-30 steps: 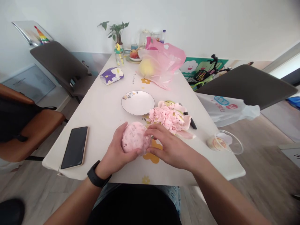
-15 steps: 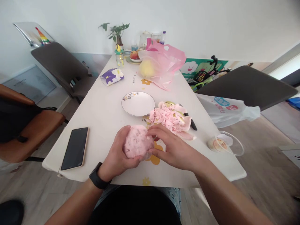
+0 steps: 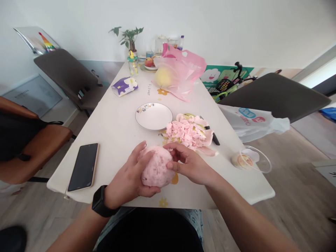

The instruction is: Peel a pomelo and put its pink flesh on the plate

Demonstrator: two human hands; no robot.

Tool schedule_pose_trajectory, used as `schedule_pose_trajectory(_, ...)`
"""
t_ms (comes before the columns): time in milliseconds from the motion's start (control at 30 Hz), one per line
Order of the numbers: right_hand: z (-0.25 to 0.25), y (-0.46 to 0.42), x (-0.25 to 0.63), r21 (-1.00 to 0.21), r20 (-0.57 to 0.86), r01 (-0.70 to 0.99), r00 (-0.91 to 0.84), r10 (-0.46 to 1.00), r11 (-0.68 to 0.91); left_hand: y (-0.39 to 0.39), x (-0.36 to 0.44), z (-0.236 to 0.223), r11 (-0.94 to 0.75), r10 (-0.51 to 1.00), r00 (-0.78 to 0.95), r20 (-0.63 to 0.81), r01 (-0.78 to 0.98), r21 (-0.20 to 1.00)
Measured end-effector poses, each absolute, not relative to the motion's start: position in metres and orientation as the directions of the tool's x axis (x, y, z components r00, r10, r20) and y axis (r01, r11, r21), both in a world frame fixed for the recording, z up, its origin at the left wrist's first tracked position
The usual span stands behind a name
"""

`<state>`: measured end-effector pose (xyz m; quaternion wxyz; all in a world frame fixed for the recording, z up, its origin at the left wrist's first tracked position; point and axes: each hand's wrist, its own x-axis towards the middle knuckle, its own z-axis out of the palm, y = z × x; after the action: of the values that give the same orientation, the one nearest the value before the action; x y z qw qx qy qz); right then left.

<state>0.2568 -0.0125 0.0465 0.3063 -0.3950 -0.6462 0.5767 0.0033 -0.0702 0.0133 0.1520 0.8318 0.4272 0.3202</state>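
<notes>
Peeled pomelo [image 3: 157, 168], pink-fleshed, mottled, roughly round; held in the air above the near part of the worktop [image 3: 118, 140], lower in view and closer to the person than a moment ago; left hand [image 3: 126, 182] now cupped around its left side and underside, fingers spread upward; right hand [image 3: 187, 164] curled onto its right side, fingertips [image 3: 168, 148] pressing at the top, thumb lower down; both hands closed around the fruit, gripping it between them; black watch [image 3: 99, 201] on the left wrist.

Nearby, just past the right hand: heap of pink pomelo peel [image 3: 185, 133] with yellow-green rind showing; black knife handle [image 3: 215, 139] beside the heap; white plate [image 3: 153, 117] with a printed rim, bare; phone [image 3: 84, 167], screen dark, left of the hands.

Further along the worktop: pink plastic bag [image 3: 189, 66] around a whole yellow pomelo [image 3: 162, 77]; purple-and-white tissue packet [image 3: 124, 86]; small printed lettering [image 3: 148, 89], possibly "Flower", too small to be sure; clear lidded tub [image 3: 250, 160] at the right edge; white plastic bag [image 3: 252, 124] hanging off that edge, blue and red logo, wording unreadable.
</notes>
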Motion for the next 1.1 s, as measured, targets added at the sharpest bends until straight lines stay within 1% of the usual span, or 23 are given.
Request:
schedule_pose_trajectory(100,0.047,-0.015,0.25,-0.996,-0.052,0.087,-0.487,0.872,-0.011,-0.077,0.009,0.026,-0.338,0.94,0.269,0.208,0.668,0.663)
schedule_pose_trajectory(167,0.047,-0.014,0.245,-0.997,-0.062,0.074,-0.484,0.873,-0.029,-0.08,0.012,0.029,-0.218,0.976,0.144,0.164,0.683,0.697)
schedule_pose_trajectory(200,0.046,-0.012,0.244,-0.995,-0.063,0.102,-0.461,0.885,-0.018,-0.08,0.013,0.029,-0.203,0.979,0.122,0.164,0.68,0.705)
schedule_pose_trajectory(267,0.044,-0.008,0.244,-0.97,-0.027,0.235,-0.359,0.933,0.062,-0.081,0.012,0.025,-0.246,0.969,0.143,0.203,0.661,0.708)
schedule_pose_trajectory(333,0.043,-0.005,0.246,-0.9,0.066,0.398,-0.275,0.959,0.176,-0.082,0.008,0.018,-0.345,0.938,0.2,0.283,0.631,0.695)
schedule_pose_trajectory(367,0.042,-0.005,0.248,-0.86,0.107,0.458,-0.272,0.956,0.227,-0.082,0.007,0.014,-0.395,0.917,0.224,0.33,0.621,0.677)
schedule_pose_trajectory(400,0.043,-0.006,0.249,-0.828,0.132,0.492,-0.296,0.946,0.269,-0.082,0.005,0.01,-0.446,0.891,0.241,0.384,0.616,0.649)
schedule_pose_trajectory(467,0.046,-0.01,0.249,-0.803,0.118,0.502,-0.395,0.911,0.322,-0.08,0.004,0.004,-0.515,0.847,0.268,0.459,0.626,0.585)
schedule_pose_trajectory(533,0.051,-0.015,0.248,-0.796,0.08,0.501,-0.469,0.879,0.34,-0.076,0.002,0.003,-0.552,0.822,0.303,0.482,0.632,0.544)
schedule_pose_trajectory(633,0.055,-0.023,0.246,-0.789,0.059,0.516,-0.479,0.876,0.335,-0.066,-0.002,0.011,-0.576,0.816,0.38,0.436,0.596,0.559)
schedule_pose_trajectory(733,0.055,-0.028,0.248,-0.799,0.081,0.498,-0.467,0.881,0.337,-0.058,-0.01,0.024,-0.539,0.836,0.454,0.307,0.582,0.608)
schedule_pose_trajectory(833,0.056,-0.033,0.25,-0.79,0.137,0.459,-0.514,0.847,0.406,-0.055,-0.016,0.03,-0.484,0.853,0.482,0.202,0.585,0.65)
schedule_pose_trajectory(933,0.062,-0.038,0.249,-0.772,0.145,0.467,-0.531,0.835,0.431,-0.055,-0.015,0.027,-0.447,0.873,0.45,0.19,0.58,0.681)
schedule_pose_trajectory(1000,0.067,-0.039,0.247,-0.779,0.096,0.493,-0.516,0.851,0.387,-0.055,-0.013,0.022,-0.438,0.882,0.421,0.211,0.572,0.694)
schedule_pose_trajectory(1100,0.074,-0.039,0.242,-0.798,-0.016,0.534,-0.48,0.877,0.278,-0.056,-0.01,0.017,-0.44,0.885,0.404,0.232,0.561,0.701)
